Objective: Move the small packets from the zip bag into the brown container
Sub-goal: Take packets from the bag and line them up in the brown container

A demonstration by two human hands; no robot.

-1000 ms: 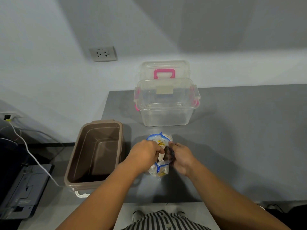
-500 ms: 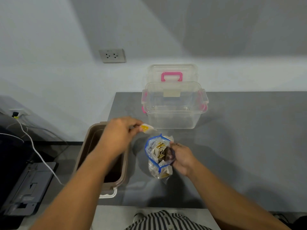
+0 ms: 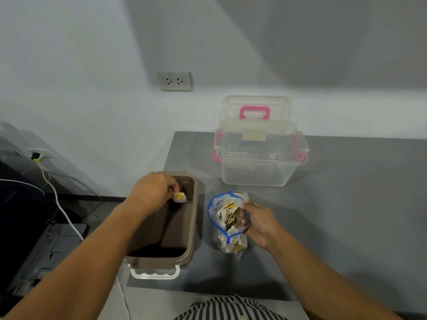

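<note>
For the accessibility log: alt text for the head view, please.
A left hand pinches a small packet over the open brown container, while the right hand holds open a zip bag of packets on a grey table. A clear box stands behind.

Container (image 3: 193, 227) set at the left edge of the desk (image 3: 346, 215), zip bag (image 3: 225, 215) placed just right of it, box (image 3: 261, 158) stood behind the bag, lid (image 3: 255, 107) propped behind the box.

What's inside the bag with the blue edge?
Many small white and yellow packets fill the zip bag. The right hand grips its rim and covers that side, and the top packets hide whatever lies deeper.
</note>
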